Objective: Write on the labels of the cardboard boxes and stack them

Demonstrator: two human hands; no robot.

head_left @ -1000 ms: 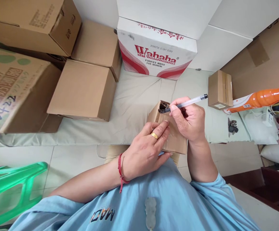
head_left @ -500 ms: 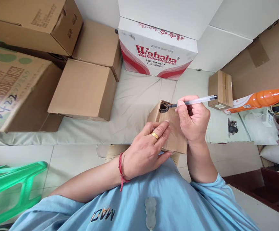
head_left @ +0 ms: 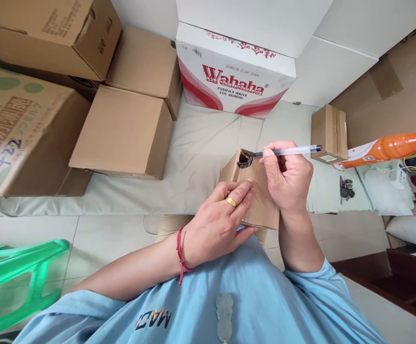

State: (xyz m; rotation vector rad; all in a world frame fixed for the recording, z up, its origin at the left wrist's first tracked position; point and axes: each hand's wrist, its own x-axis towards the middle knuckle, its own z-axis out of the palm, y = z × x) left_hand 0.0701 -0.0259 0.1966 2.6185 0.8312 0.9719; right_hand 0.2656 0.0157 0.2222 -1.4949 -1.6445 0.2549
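A small cardboard box is held at the near edge of the cloth-covered surface, in front of my body. Its far corner has a ragged hole with dark edges. My left hand, with a gold ring and a red cord at the wrist, lies over the box's left side and grips it. Between the thumb and fingers of my right hand is a pen with a clear barrel. Its dark tip meets the right rim of the hole; whether it goes inside I cannot tell.
Several cardboard boxes stand at the left. A white and red water carton is against the back wall. On the right are a small box, an orange bottle and keys. A green plastic stool stands lower left.
The pen has shifted very slightly and turned to lie a little flatter, its tip still by the hole's right rim. My left hand and the box stay in place.
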